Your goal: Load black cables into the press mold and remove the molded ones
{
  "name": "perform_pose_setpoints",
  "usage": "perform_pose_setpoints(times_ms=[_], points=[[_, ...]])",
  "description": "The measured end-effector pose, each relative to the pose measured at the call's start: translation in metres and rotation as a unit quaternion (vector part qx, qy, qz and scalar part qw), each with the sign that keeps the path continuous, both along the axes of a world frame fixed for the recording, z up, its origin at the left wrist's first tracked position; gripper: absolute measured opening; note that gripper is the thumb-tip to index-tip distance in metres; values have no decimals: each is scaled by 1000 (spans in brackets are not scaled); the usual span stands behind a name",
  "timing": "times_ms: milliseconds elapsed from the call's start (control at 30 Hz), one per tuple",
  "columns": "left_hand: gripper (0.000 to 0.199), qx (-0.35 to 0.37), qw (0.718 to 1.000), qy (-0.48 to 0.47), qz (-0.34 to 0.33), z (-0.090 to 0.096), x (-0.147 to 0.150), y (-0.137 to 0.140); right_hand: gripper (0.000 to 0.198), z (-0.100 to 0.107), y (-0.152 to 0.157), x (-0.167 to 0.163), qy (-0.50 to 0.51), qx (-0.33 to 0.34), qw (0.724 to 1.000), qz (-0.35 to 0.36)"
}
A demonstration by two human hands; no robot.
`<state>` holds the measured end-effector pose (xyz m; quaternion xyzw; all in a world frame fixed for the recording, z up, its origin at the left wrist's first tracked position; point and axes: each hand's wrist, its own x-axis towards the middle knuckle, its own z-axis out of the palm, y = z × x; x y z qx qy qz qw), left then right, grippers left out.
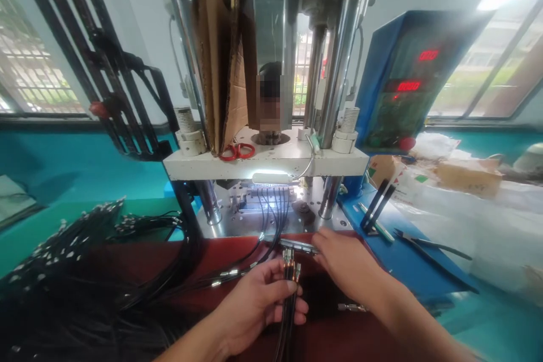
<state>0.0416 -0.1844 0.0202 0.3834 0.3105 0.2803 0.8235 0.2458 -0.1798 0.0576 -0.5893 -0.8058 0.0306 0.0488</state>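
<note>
My left hand is closed round a small bundle of black cables, whose bare copper and metal terminal ends point up. Just behind those ends, my right hand pinches one end of a narrow metal strip that lies roughly level. Its exact kind I cannot make out. Beyond both hands, several black wires run out of a lit metal die in the press. Some of these wires, with metal connectors on them, trail left past my left hand.
A large heap of black cables covers the left side. Red-handled scissors lie on the white press plate, between steel columns. Pliers rest on a blue surface at right, under a control box with red digits. A loose connector lies near my right forearm.
</note>
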Motion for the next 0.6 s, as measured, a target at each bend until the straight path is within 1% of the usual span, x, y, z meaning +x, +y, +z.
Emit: perform_pose_setpoints(times_ms=[67,100,167,233,267,300,367,433,500,533,567,600], points=[[20,2,1000,-6,0,-1,1,1,19,9,-10,7,32,-30,999,16],[19,5,1000,-9,0,-2,1,1,20,10,-13,10,61,-49,997,22],[18,10,1000,-10,4,-3,1,1,21,5,-19,17,135,-87,987,23],[19,16,1000,-8,9,-3,1,0,20,-8,-24,22,234,-130,963,4],[19,19,1000,-7,11,-3,1,0,21,-16,-29,23,294,-148,944,-16],[20,20,1000,-7,13,-3,1,-1,22,-24,-35,23,358,-162,919,-40],[21,24,1000,-9,13,-4,1,-1,30,-39,-51,17,484,-165,854,-94],[23,28,999,-15,11,-5,0,0,37,-50,-72,5,583,-146,787,-138],[25,32,999,-23,7,-7,0,0,39,-57,-90,-11,646,-115,735,-170],[26,34,999,-27,5,-7,-1,1,38,-59,-96,-19,663,-100,720,-179],[26,37,999,-29,3,-8,-1,1,37,-61,-100,-25,668,-89,716,-180],[26,40,999,-31,0,-8,-1,1,35,-62,-101,-30,665,-80,722,-174]])
